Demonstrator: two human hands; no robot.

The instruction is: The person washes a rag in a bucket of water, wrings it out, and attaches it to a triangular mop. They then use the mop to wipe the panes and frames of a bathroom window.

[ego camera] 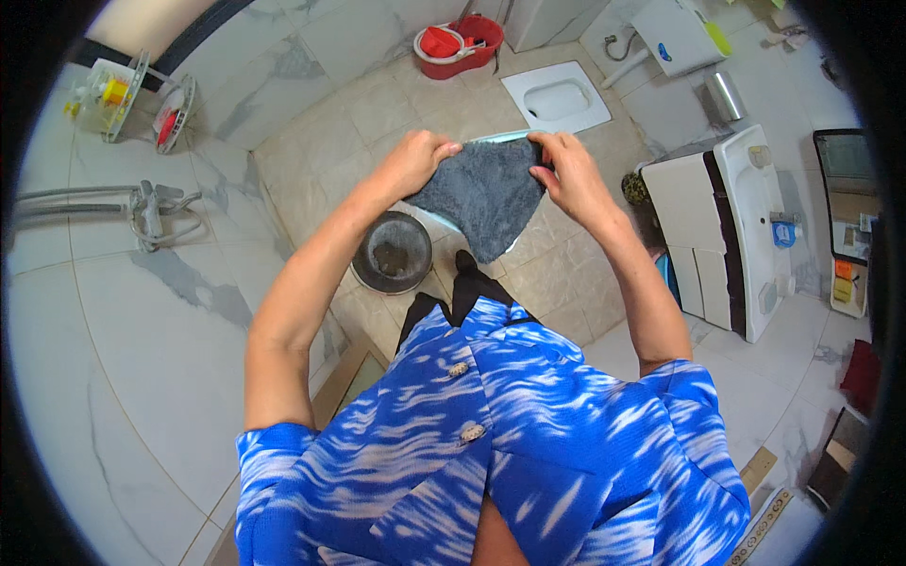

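Note:
A dark grey plush cloth [485,191] hangs spread between my two hands, above the tiled floor. My left hand [423,163] pinches its upper left corner between thumb and fingers. At the upper right corner, my right hand [563,170] grips the cloth in the same way. Behind the cloth, a pale blue-green edge shows along its top and lower left; what it belongs to is mostly hidden. Just left of the cloth, near my feet, a round dark basin [391,252] stands on the floor.
A squat toilet [559,97] is set in the floor ahead, with a red mop bucket [460,49] by the wall. To the right stands a washbasin cabinet [683,240]; a shower mixer [150,212] is fixed to the left wall.

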